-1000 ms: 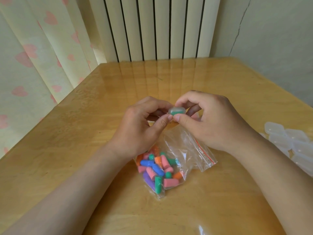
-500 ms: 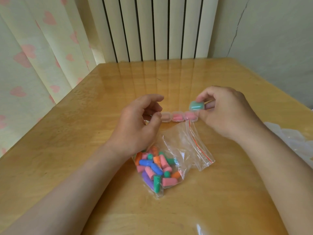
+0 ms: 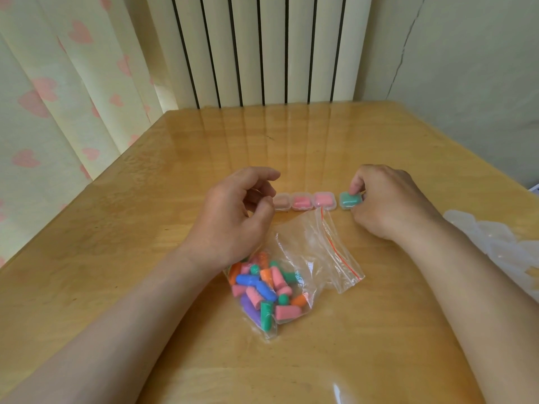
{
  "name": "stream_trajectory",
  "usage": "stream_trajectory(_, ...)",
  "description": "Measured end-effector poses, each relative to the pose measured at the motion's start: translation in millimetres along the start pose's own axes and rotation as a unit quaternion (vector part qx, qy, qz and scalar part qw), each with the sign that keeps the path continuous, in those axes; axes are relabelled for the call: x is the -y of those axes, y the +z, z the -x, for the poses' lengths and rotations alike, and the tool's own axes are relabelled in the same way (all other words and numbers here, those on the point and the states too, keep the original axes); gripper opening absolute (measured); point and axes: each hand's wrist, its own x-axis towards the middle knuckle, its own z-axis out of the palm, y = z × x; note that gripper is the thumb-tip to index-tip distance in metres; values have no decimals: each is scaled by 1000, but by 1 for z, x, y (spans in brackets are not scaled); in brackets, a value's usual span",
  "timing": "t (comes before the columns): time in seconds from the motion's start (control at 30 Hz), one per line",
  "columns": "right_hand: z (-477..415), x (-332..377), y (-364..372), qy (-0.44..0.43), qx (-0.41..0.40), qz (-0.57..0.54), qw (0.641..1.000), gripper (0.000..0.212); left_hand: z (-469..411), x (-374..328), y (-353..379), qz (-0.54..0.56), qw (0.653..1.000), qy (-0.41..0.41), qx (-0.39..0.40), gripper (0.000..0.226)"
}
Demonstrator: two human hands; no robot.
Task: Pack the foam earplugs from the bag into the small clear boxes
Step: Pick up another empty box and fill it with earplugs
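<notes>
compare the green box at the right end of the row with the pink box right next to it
The green box holds green earplugs; the pink box holds pink ones. The right hand pinches the green box, while the pink box sits untouched. The green box stands slightly apart from the row; the pink box adjoins its neighbour. Both are small, clear and filled.

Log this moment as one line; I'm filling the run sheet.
right hand: setting green-filled box at row end | left hand: empty | bag: earplugs remain

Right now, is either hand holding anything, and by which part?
The right hand pinches the green box at its right edge, with the box down on the table. The left hand holds nothing.
</notes>
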Motion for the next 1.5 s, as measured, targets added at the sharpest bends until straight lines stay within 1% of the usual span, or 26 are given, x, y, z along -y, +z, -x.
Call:
stream_trajectory(0.1, 0, 0, 0, 9, 9, -1, 1000, 24, 0, 0, 0, -3, 1000, 2, 2, 36)
stream_trajectory(0.27, -2, 0, 4, 10, 1, -4, 1000, 19, 0, 1, 0, -4, 1000, 5, 5, 37)
stream_trajectory(1.0, 0, 4, 4, 2, 1, -2, 1000, 20, 1, 0, 0, -6, 1000, 6, 14, 37)
stream_trajectory(1.27, 8, 15, -5, -27, -23, 27, 999, 19, 2, -2, -2, -17, 1000, 6, 19, 37)
stream_trajectory(1.5, 9, 16, -6, -29, 3, 37, 999, 17, 5, -2, 1, -17, 1000, -7, 26, 36)
